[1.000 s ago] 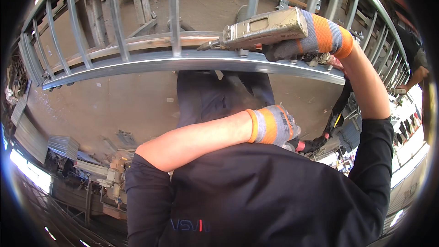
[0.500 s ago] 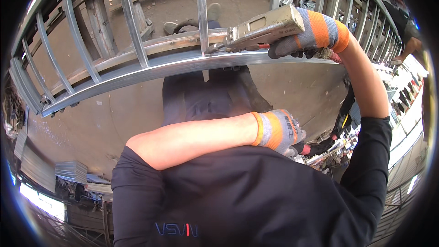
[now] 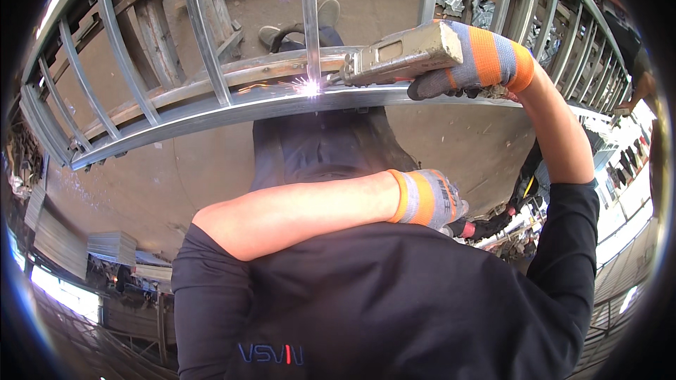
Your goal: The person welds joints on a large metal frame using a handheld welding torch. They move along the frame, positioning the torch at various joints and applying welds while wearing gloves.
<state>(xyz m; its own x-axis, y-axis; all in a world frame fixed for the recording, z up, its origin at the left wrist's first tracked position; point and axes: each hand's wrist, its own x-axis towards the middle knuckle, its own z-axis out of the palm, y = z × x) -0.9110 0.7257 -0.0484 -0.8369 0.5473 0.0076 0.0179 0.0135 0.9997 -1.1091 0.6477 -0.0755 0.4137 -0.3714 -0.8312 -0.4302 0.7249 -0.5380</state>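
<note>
My right hand (image 3: pixel 482 56), in a grey and orange knit glove, is closed around a worn, boxy beige welding gun (image 3: pixel 405 56). Its nozzle meets the joint where an upright bar (image 3: pixel 310 14) joins the long silver rail (image 3: pixel 267 104) of a metal frame. Bright light and orange sparks (image 3: pixel 308 87) come off that joint. My left arm lies across my body, and my gloved left hand (image 3: pixel 429 200) has its fingers curled in near my right side. A black hose (image 3: pixel 493 225) with red bands runs close to it; whether the fingers hold it is hidden.
More upright bars (image 3: pixel 201 28) span the frame to both sides. Loose metal offcuts (image 3: pixel 454 3) lie on the floor beyond it. Another person's arm (image 3: pixel 642 91) shows at the far right. Stacked metal sheets (image 3: pixel 111 248) stand at the lower left.
Light and sparks have appeared at the gun's nozzle, where there were none. The gun and my right hand have shifted slightly left and down. My left hand stays put.
</note>
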